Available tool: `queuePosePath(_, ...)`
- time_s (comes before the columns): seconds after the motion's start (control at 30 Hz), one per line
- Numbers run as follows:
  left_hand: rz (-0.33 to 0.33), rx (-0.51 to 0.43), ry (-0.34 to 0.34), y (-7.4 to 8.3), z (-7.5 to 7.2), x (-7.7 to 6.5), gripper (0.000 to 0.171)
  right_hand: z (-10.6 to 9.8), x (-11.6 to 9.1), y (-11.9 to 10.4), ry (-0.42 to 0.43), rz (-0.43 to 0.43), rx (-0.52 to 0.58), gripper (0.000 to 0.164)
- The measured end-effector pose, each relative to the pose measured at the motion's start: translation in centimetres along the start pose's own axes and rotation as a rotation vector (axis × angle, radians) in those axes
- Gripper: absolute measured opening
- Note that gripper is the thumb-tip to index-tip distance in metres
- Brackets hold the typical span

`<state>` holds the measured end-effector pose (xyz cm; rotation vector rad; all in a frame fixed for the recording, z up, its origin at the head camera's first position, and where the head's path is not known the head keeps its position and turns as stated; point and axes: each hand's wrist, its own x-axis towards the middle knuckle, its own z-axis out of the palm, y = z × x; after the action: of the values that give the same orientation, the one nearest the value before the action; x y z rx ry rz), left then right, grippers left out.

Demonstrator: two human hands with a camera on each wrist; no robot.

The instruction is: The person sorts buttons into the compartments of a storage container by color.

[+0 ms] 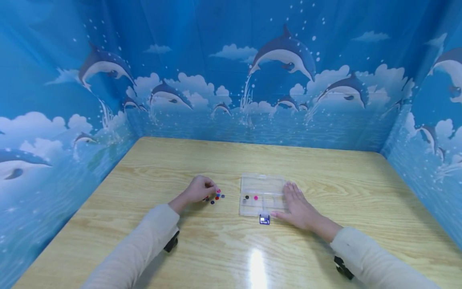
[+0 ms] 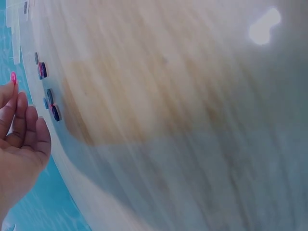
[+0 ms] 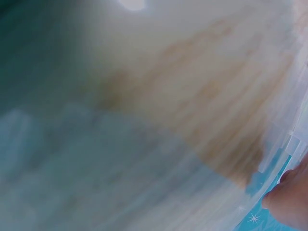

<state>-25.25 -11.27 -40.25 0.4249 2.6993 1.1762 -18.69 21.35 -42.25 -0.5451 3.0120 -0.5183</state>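
My left hand [image 1: 200, 188] pinches a small round pink button [image 2: 13, 77] between thumb and fingertip, raised a little over the table. Under and beside those fingers lies a loose group of small buttons, among them a red button [image 1: 217, 198] and a dark button [image 1: 212, 202]. A clear plastic compartment box [image 1: 251, 210] lies to their right, its lid laid back. Inside it sit a black button [image 1: 247, 197] and a pink button [image 1: 256, 198]. My right hand [image 1: 300, 208], fingers extended, rests along the box's right edge.
A small blue-edged piece [image 1: 264, 219] sits at the front edge of the box. The wood-grain table [image 1: 223, 249] carries everything. A dolphin-print curtain [image 1: 223, 80] encloses the back and both sides.
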Motion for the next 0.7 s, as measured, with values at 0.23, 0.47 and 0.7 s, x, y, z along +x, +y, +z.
queuePosePath(0.23,0.021,-0.012,0.026,0.37,0.31,-0.06,0.009,0.08,0.02,0.13,-0.006,0.002,-0.003,0.098)
queuePosePath(0.47,-0.032,-0.039,0.022,0.84,0.63,-0.02,0.010,0.10,0.05,0.17,-0.001,0.000,-0.006,0.098)
queuePosePath(0.7,-0.027,-0.033,0.043,0.96,0.95,0.26,0.010,0.07,0.06,0.12,-0.004,0.003,-0.007,0.098)
